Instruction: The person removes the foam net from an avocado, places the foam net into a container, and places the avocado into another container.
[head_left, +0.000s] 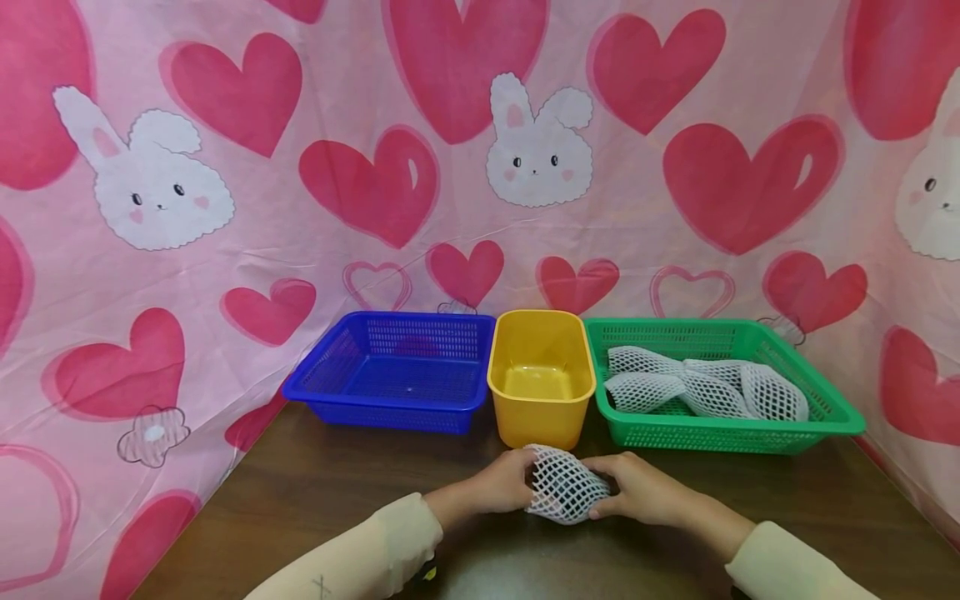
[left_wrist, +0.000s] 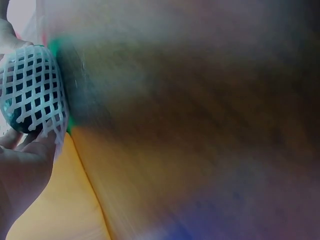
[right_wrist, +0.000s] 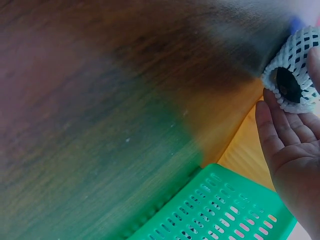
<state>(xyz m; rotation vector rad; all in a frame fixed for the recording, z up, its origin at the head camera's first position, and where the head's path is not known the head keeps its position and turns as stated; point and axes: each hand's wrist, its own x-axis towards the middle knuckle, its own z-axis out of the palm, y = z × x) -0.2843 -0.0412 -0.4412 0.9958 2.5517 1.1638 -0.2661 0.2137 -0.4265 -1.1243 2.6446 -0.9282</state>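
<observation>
Gripping the white net between partly curled left hand and right hand; possibly risking tearing by overstretching, or losing dark contents by tilting.

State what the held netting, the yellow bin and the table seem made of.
Netting: probably foam, matte white, judging by its thick mesh strands.
Yellow bin: likely plastic, smooth and slightly glossy, with highlights inside.
Table: wood or wood-look laminate; brown grain shows.

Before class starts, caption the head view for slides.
Left grip and right grip hold white netting before a yellow bin.
</observation>
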